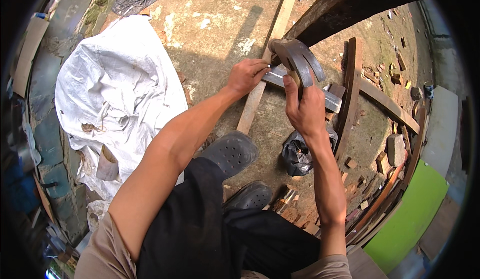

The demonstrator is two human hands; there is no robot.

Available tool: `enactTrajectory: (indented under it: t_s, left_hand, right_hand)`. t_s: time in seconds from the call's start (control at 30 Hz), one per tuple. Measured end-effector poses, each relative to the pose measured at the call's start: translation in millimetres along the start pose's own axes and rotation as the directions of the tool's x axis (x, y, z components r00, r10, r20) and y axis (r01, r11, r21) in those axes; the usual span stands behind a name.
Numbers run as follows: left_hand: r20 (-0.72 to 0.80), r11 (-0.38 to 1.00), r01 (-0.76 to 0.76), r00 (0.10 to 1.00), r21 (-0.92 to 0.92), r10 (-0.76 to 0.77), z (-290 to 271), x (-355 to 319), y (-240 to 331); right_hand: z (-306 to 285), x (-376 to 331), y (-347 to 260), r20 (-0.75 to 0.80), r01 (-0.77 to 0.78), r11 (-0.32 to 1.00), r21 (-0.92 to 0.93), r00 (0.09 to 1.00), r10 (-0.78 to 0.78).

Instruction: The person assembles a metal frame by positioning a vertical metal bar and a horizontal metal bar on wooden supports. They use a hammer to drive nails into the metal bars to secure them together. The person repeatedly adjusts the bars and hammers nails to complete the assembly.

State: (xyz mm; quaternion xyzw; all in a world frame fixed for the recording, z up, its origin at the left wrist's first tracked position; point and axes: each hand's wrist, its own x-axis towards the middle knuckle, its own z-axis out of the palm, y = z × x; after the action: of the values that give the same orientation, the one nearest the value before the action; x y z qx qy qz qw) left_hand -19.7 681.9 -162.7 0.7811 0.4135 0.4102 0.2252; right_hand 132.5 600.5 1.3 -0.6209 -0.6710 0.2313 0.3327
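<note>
My left hand is closed in a pinch beside the crossing of two wood strips. A tiny bright tip at its fingers looks like a nail; most of it is hidden. My right hand grips a claw hammer close under its dark metal head, thumb along the handle. The hammer head hangs just right of my left fingertips. Below lies a long pale wood strip, crossed by a shorter grey-topped piece that passes behind my right hand.
A thick dark beam slants in at the upper right. White sheeting covers ground at left. A black plastic bag sits below my right hand. Boards, wood offcuts and a green panel lie at right.
</note>
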Motion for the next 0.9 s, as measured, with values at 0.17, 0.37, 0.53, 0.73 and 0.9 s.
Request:
enactTrajectory:
  t_s: [0.17, 0.37, 0.53, 0.73, 0.9]
  left_hand:
    - [0.015, 0.999, -0.046, 0.999, 0.005, 0.046, 2.0, 3.6, 3.0]
    - [0.046, 1.000, -0.005, 0.999, 0.014, 0.004, -5.5, -3.2, -1.0]
    - [0.020, 1.000, -0.011, 1.000, -0.002, 0.011, -1.5, 0.6, 3.9]
    - [0.013, 1.000, -0.007, 1.000, 0.023, 0.007, -1.9, -0.9, 1.2]
    - [0.004, 1.000, -0.005, 1.000, 0.000, 0.005, -2.7, -2.9, 3.8]
  right_hand:
    - [27.1, -6.1, 36.4, 0.114, -0.157, 0.969, -0.193, 0.977, 0.181]
    - [10.1, -2.5, -1.2, 0.080, -0.097, 0.995, 0.006, 0.992, 0.096]
    - [19.1, -11.8, 16.4, -0.070, 0.038, 0.999, -0.015, 0.997, -0.039]
    - [24.7, -8.5, 27.0, 0.105, -0.184, 0.980, -0.072, 0.976, 0.191]
    - [19.1, -18.3, 10.4, -0.102, 0.064, 0.998, 0.001, 0.993, -0.063]
